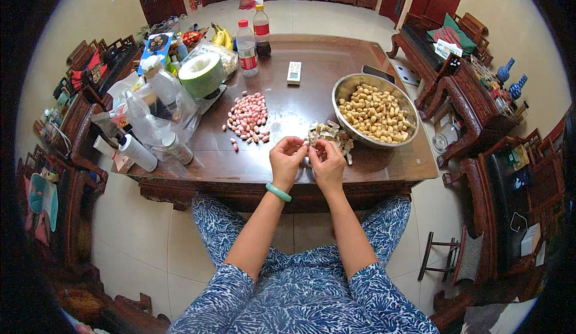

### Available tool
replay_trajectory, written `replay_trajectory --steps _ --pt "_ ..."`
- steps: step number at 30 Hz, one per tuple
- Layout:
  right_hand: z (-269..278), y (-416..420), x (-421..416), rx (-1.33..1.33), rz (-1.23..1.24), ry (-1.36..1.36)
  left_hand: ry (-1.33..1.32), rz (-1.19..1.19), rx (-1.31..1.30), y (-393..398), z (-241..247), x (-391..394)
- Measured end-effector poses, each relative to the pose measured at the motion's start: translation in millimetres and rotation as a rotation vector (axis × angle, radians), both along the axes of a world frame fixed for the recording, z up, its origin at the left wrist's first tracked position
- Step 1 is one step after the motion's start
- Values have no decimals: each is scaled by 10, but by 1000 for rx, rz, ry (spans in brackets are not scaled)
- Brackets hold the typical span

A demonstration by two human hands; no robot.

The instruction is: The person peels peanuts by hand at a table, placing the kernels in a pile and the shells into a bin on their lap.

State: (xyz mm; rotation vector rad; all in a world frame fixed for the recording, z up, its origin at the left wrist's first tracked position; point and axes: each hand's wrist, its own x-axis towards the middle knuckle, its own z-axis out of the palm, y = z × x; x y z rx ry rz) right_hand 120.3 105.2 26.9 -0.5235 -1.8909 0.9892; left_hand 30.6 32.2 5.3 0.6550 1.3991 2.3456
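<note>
Over the near edge of the table, my left hand (288, 161) and my right hand (327, 163) meet at the fingertips. Between them they pinch a small peanut (307, 143), mostly hidden by the fingers. A jade-green bangle (278, 192) circles my left wrist. Just beyond my right hand lies a pile of broken peanut shells (328, 130). To its right, a steel bowl (338, 92) holds many unshelled peanuts (375, 113). Pink shelled peanut kernels (247, 117) form a loose heap left of my hands.
The glossy wooden table (315, 55) carries a white remote control (294, 73), two plastic bottles (246, 48) and a dark phone (378, 74). Crowded on the left are a cut green melon (202, 75), bananas (222, 37), plastic bags (148, 116), a white bottle (138, 152) and a lidded jar (177, 148).
</note>
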Motion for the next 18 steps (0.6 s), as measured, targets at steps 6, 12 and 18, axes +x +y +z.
replay_trajectory --steps 6,12,18 --pt "-7 33 -40 -16 -84 -8 121 177 -113 -26 86 63" --pt "-86 147 -86 -48 -101 29 484 484 -383 -262 240 -182" --pt "32 70 -59 -103 -10 11 724 556 -791 -760 297 -848"
